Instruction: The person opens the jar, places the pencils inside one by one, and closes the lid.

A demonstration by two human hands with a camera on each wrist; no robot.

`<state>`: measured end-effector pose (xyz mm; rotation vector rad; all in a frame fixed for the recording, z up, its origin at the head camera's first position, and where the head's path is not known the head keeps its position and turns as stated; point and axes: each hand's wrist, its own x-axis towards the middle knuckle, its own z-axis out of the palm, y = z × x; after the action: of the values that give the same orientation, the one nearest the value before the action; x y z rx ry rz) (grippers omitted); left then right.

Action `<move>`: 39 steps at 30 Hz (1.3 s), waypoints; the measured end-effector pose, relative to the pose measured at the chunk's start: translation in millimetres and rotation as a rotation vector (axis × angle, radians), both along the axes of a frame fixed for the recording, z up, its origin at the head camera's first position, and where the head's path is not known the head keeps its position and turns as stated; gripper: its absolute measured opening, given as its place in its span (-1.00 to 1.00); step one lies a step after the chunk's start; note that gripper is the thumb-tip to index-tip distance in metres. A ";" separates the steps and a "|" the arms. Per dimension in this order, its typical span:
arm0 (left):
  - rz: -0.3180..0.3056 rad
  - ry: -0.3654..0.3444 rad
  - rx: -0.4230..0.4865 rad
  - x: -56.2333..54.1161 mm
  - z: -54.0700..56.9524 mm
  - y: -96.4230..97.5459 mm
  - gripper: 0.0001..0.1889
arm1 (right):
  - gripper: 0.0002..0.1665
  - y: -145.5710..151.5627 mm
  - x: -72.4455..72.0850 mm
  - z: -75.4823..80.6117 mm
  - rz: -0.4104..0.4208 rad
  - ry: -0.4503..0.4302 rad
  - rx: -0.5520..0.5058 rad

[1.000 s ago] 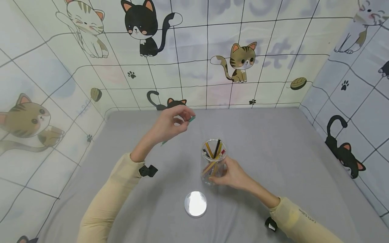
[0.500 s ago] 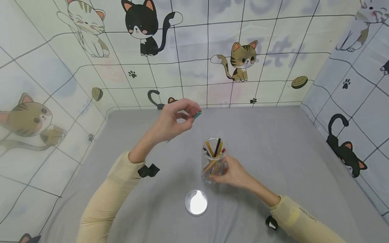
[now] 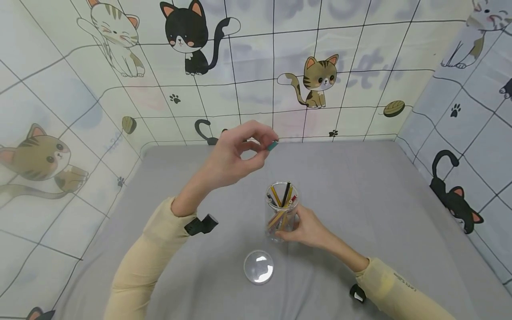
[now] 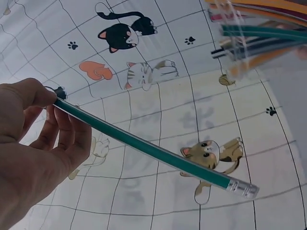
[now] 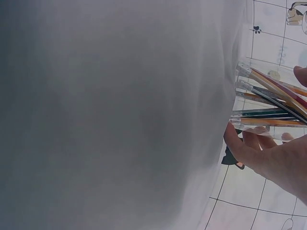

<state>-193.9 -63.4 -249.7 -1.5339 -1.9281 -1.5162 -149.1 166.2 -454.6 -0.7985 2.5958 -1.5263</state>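
Observation:
My left hand point(image 3: 240, 153) is raised beyond and left of the jar, pinching a green pencil point(image 3: 272, 146) between thumb and fingertips. In the left wrist view the green pencil point(image 4: 148, 146) slants away from those fingers, its silver ferrule at the far end. A clear jar point(image 3: 276, 224) stands upright on the grey cloth, holding several pencils point(image 3: 285, 198) in yellow, black and red. Low on its side, my right hand point(image 3: 306, 229) grips the jar. The right wrist view shows the pencils' ferrule ends point(image 5: 244, 86) down near the jar's base.
A round clear lid point(image 3: 258, 266) lies on the grey cloth point(image 3: 352, 191) in front of the jar. Walls of cat-print fabric point(image 3: 256, 58) enclose the back and both sides.
My left hand has moved right and a little higher in the head view, carrying the green pencil with it. The right hand and the jar have stayed in place.

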 end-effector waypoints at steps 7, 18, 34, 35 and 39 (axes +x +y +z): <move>-0.045 -0.028 0.057 8.2 10.3 11.6 -0.70 | -0.36 1.2 0.0 -0.5 -0.003 0.014 0.012; -0.139 0.041 0.145 18.2 28.1 27.3 -0.72 | -0.37 2.2 -1.3 -0.1 0.004 0.018 0.009; -0.211 -0.025 0.172 30.2 35.2 44.2 -0.75 | -0.34 1.8 0.5 1.0 -0.005 0.013 0.020; -0.211 -0.032 0.174 30.7 34.8 45.1 -0.75 | -0.34 1.9 0.4 0.9 -0.003 0.012 0.019; -0.213 -0.058 0.179 31.2 31.5 49.6 -0.75 | -0.35 2.6 -0.3 0.0 0.002 0.005 0.014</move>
<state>-162.7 -13.8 -218.1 -1.6746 -1.6484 -1.7853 -149.3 168.8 -454.6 -0.8039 2.6055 -1.5054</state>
